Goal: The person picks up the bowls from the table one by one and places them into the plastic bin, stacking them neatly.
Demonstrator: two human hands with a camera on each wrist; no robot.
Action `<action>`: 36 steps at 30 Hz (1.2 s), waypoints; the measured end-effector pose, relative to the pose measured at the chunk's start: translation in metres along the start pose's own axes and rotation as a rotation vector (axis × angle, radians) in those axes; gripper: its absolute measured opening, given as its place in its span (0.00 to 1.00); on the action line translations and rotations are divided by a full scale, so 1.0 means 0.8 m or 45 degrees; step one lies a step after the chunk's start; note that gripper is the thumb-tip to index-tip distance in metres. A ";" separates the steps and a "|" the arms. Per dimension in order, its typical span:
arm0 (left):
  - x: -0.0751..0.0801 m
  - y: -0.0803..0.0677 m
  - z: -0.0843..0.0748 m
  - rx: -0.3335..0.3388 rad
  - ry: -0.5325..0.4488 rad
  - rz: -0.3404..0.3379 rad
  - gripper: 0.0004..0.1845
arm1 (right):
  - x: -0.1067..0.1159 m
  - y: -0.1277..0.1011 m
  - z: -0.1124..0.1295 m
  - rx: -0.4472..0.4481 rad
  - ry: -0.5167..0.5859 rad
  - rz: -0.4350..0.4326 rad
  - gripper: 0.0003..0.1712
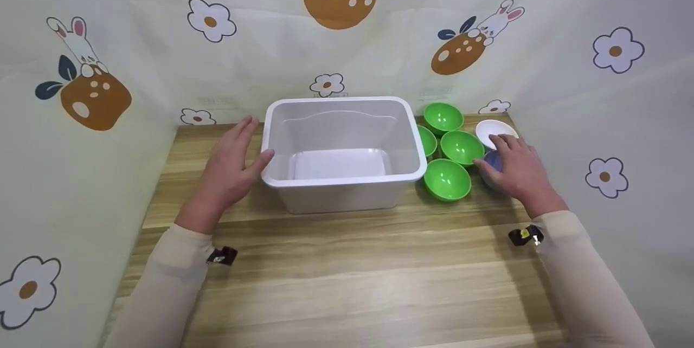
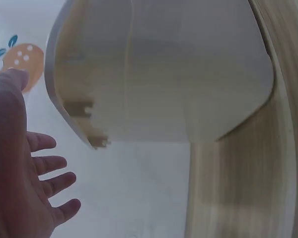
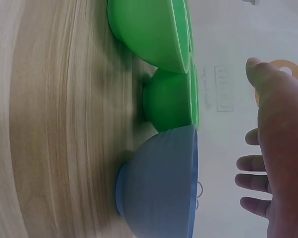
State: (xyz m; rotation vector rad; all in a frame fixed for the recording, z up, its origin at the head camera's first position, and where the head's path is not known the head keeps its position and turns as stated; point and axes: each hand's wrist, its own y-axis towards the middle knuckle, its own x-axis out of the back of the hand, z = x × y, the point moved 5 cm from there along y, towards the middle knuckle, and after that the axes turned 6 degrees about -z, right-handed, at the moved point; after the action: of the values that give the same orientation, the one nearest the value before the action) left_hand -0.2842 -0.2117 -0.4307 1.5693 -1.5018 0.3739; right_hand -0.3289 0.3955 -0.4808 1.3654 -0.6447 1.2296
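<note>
A white plastic bin (image 1: 341, 196) stands at the back middle of the table. My left hand (image 1: 230, 166) is at its left side, fingers spread and thumb at the rim; the left wrist view shows the fingers beside the bin wall (image 2: 159, 74), gripping nothing. My right hand (image 1: 518, 169) hovers over a blue bowl (image 3: 161, 183), which it partly hides in the head view. In the right wrist view its fingers are extended above the bowl rims and hold nothing. A white bowl (image 1: 490, 130) sits just behind, and green bowls (image 1: 447, 180) cluster between the bin and my right hand.
The wooden table (image 1: 347, 277) runs toward me in front of the bin. A patterned curtain (image 1: 260, 60) with rabbits and flowers closes in the back and both sides. The green bowls stand close against the bin's right side.
</note>
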 end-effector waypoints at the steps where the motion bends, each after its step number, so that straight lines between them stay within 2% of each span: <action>1: -0.002 0.001 -0.004 -0.006 0.018 0.020 0.46 | -0.001 -0.001 0.000 0.004 0.000 -0.003 0.47; 4: -0.010 0.003 -0.011 -0.026 0.072 0.084 0.50 | -0.002 -0.002 0.002 0.012 0.001 -0.011 0.47; 9: -0.020 0.005 -0.018 -0.010 0.108 0.168 0.55 | 0.000 -0.004 0.005 0.030 0.020 -0.051 0.46; 17: -0.031 0.006 -0.026 0.072 0.095 0.254 0.67 | 0.002 -0.011 0.004 0.023 0.042 -0.094 0.44; 31: -0.039 0.004 -0.025 0.098 0.128 0.290 0.77 | 0.003 -0.018 -0.001 0.001 0.073 -0.098 0.43; 36: -0.038 0.003 -0.025 0.126 0.162 0.309 0.79 | 0.002 -0.020 -0.004 -0.032 0.135 -0.098 0.42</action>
State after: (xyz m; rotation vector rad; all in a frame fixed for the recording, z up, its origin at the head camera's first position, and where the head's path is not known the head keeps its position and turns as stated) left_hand -0.2858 -0.1769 -0.4417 1.4121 -1.5983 0.6829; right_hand -0.3145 0.4026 -0.4855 1.2837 -0.5267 1.2194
